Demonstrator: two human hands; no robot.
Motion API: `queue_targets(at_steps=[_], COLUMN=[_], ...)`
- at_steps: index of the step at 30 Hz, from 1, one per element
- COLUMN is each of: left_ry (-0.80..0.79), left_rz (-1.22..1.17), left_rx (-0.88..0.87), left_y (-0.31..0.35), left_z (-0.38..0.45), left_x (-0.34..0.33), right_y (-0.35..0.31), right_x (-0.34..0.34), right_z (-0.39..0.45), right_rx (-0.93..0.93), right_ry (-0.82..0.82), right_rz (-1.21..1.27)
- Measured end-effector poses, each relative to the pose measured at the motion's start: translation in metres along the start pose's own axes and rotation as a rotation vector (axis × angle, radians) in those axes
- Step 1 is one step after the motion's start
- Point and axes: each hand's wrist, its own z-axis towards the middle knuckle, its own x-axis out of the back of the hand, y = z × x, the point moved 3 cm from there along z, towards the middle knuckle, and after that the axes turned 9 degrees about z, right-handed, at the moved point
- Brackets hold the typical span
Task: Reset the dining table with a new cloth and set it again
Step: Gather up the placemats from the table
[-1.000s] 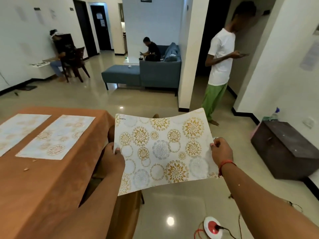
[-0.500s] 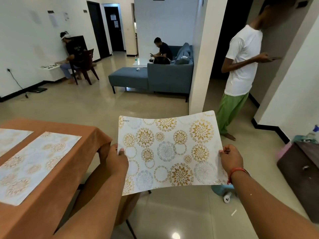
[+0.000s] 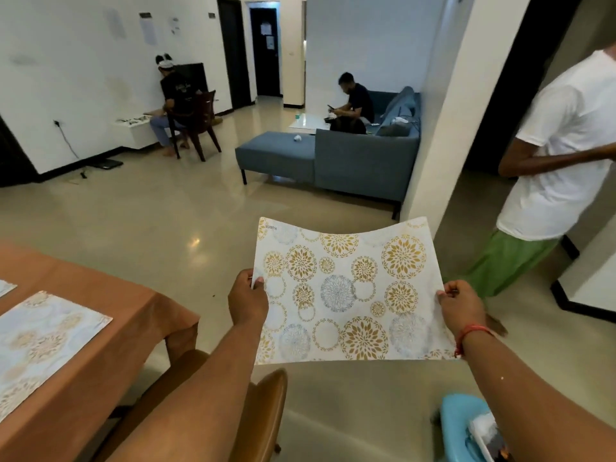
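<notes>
I hold a white placemat [image 3: 346,291] with gold and grey flower circles spread flat in the air, to the right of the table. My left hand [image 3: 248,300] pinches its left edge and my right hand [image 3: 461,306], with a red thread at the wrist, pinches its right edge. The dining table [image 3: 110,331] at lower left wears an orange-brown cloth. One matching placemat [image 3: 40,341] lies on it near the corner, and the tip of a second placemat [image 3: 5,287] shows at the left border.
A brown chair [image 3: 263,415] stands below the held mat by the table corner. A light blue stool [image 3: 466,425] is at lower right. A person in a white shirt [image 3: 560,155] stands close on the right. Blue sofa [image 3: 363,161] and white pillar [image 3: 443,111] lie ahead.
My view has swung right and away from the table, so less of the table shows. The held placemat stays stretched between both hands. The blue stool has come into view.
</notes>
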Motion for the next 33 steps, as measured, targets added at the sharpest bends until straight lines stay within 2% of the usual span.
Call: queue_targets(at_steps=[9,13,17,24,29,33], left_ry=[0.174,0.287,0.421,0.545,0.699,0.834], left_rz=[-0.041,-0.048,-0.07,-0.056,0.071,0.075], left_rx=[0.169,0.242,0.326,0.424,0.526,0.633], left_y=[0.031,0.016,-0.006,-0.028,-0.068,-0.1], left_z=[0.151,0.215,0.302,0.422,0.463,0.47], left_x=[-0.1,-0.099,-0.092,-0.052,0.014,0.068], right_y=[-0.082,-0.114,-0.154,-0.245,-0.299,-0.327], right_x=[-0.16,-0.239,-0.348,-0.522,-0.662,-0.77], right_z=[0.203,0.264,0.315,0.353,0.333,0.296], right_rx=[0.123,0.171,0.199,0.317,0.396,0.441], right_ry=[-0.307,-0.403,-0.489,-0.664,-0.865,-1.028], right_rz=[-0.051,-0.074,-0.086,-0.144,-0.153,-0.139])
